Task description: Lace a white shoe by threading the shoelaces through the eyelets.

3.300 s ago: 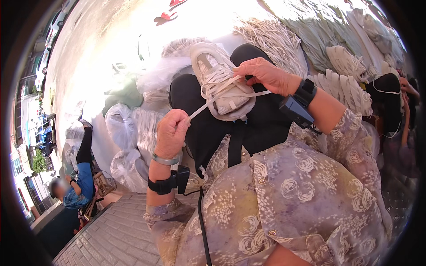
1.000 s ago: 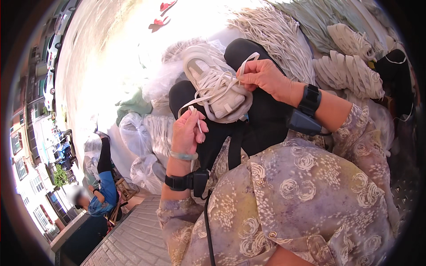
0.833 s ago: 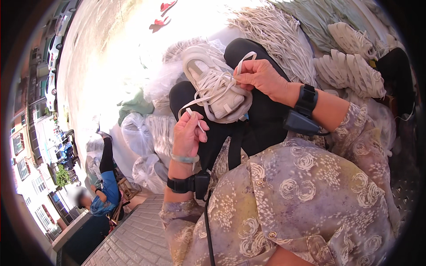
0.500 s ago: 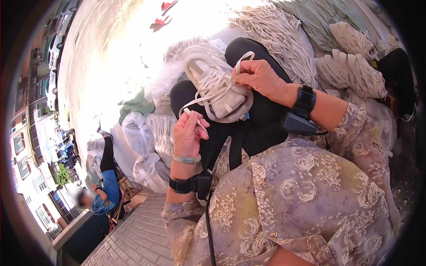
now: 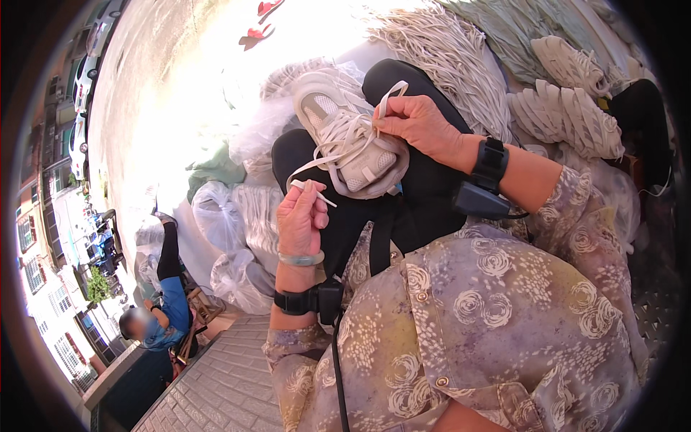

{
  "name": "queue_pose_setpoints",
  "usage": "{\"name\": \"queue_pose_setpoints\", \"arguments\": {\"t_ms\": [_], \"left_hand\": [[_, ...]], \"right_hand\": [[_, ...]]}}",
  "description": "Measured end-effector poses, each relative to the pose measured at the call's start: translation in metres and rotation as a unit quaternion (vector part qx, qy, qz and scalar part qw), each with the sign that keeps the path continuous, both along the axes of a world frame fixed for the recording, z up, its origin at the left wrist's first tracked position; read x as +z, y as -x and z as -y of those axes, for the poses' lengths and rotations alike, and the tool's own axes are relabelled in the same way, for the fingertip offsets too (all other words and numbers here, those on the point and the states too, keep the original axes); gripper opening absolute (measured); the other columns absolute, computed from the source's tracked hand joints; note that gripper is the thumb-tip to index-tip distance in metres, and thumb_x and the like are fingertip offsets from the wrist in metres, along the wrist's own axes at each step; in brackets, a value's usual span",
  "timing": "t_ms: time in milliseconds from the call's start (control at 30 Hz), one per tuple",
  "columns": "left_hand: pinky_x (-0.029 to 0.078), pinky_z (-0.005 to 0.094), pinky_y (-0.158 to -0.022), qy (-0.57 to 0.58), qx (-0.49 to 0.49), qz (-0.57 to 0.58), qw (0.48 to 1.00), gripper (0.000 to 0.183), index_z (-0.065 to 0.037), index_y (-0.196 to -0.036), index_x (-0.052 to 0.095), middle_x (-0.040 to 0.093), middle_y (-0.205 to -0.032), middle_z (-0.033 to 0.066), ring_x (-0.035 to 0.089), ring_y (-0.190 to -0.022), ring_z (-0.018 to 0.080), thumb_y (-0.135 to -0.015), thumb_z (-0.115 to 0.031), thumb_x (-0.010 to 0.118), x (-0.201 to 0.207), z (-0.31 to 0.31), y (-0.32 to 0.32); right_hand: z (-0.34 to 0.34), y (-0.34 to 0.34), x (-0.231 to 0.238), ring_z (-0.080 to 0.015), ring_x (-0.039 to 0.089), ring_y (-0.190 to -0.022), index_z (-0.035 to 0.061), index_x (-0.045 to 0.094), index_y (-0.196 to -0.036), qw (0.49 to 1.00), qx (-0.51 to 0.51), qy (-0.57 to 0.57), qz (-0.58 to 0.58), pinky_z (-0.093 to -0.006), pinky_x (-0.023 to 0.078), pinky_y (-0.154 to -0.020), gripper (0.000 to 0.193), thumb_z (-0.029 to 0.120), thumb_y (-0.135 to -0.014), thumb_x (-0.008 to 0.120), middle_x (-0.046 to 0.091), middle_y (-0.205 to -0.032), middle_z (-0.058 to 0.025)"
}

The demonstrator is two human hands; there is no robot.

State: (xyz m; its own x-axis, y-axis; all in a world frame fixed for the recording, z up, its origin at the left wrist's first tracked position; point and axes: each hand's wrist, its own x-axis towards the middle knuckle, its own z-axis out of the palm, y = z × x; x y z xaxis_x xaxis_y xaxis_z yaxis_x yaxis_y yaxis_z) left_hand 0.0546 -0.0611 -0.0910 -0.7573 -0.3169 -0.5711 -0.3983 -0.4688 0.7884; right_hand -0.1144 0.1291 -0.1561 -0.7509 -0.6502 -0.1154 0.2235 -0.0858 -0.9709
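While the pale shoe [image 5: 366, 170] rests across the person's black-clad thighs [image 5: 392, 78], both hands are busy with its lace [image 5: 308, 166]. Some three seconds ago the left hand [image 5: 301, 217] was pulling one strand straight and taut out to the left; now it sits closer to the shoe, and that strand bows in a slack curve from the shoe's left side to the fingers. Thumb and fingertips pinch it near its end, and the lace tip [image 5: 329, 201] pokes out to the right, where in more recent frames it hung lower against the palm.

To the right, the right hand [image 5: 419, 126] grips another part of the lace beside the shoe's right edge, and a small loop [image 5: 393, 91] stands up above its fingers, on the far side. Neither hand has let go. With the tension gone, the lace seems to be at a stage of handling its ends rather than drawing it tight; the crossings over the shoe's middle look loose.

More pale shoes [image 5: 565, 121] lie to the right, a heap of pale strips [image 5: 439, 50] on the far side, and clear plastic bags [image 5: 217, 210] to the left.
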Motion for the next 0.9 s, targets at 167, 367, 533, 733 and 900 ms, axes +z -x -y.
{"name": "queue_pose_setpoints", "arguments": {"t_ms": [167,367,533,733,900], "left_hand": [[0.037,0.0205,-0.041,0.009,0.028,-0.006,1.000,0.015,-0.002,-0.091,0.059,0.056,-0.063,0.0036,0.048,-0.045,0.0087,-0.090,-0.016,0.057,-0.001,-0.004,0.000],[0.042,0.0211,-0.043,0.009,0.019,-0.016,1.000,0.012,-0.001,-0.092,0.058,0.059,-0.065,0.0061,0.051,-0.046,0.0106,-0.088,-0.013,0.058,-0.002,-0.003,-0.001],[0.047,0.0236,-0.046,0.020,0.009,0.004,1.000,0.013,0.000,-0.095,0.056,0.060,-0.068,0.0078,0.056,-0.050,0.0122,-0.088,-0.010,0.057,0.003,-0.006,0.002],[0.050,0.0235,-0.047,0.029,0.031,0.002,0.999,0.012,0.000,-0.096,0.056,0.062,-0.070,0.0086,0.059,-0.053,0.0124,-0.087,-0.008,0.057,0.004,-0.008,0.000],[0.048,0.0227,-0.047,0.042,0.016,-0.018,0.999,0.010,-0.001,-0.095,0.056,0.061,-0.071,0.0083,0.057,-0.051,0.0119,-0.087,-0.007,0.057,0.004,-0.006,-0.001]], "right_hand": [[0.000,-0.003,0.004,-0.0035,0.047,-0.064,-0.0009,0.063,-0.080,1.000,-0.017,-0.010,-0.022,-0.0205,0.041,-0.058,0.007,0.006,-0.081,0.062,0.057,-0.068,0.0024],[-0.003,-0.006,0.012,-0.0034,0.047,-0.066,-0.0019,0.061,-0.080,1.000,-0.016,-0.008,-0.005,-0.0200,0.041,-0.060,0.008,0.006,-0.081,0.062,0.057,-0.070,0.0020],[-0.002,-0.007,0.012,-0.0036,0.046,-0.066,-0.0019,0.061,-0.080,1.000,-0.021,-0.006,-0.001,-0.0206,0.041,-0.060,0.009,0.007,-0.082,0.061,0.057,-0.071,0.0016],[-0.003,-0.002,0.016,-0.0090,0.049,-0.059,0.0002,0.059,-0.073,0.991,0.016,-0.080,-0.102,-0.0254,0.041,-0.056,0.012,0.010,-0.079,0.063,0.056,-0.064,-0.0050],[0.000,0.007,0.025,-0.0184,0.052,-0.055,0.0015,0.056,-0.070,0.930,0.038,-0.151,-0.334,-0.0307,0.042,-0.054,0.015,0.013,-0.076,0.064,0.056,-0.062,-0.0084]]}}
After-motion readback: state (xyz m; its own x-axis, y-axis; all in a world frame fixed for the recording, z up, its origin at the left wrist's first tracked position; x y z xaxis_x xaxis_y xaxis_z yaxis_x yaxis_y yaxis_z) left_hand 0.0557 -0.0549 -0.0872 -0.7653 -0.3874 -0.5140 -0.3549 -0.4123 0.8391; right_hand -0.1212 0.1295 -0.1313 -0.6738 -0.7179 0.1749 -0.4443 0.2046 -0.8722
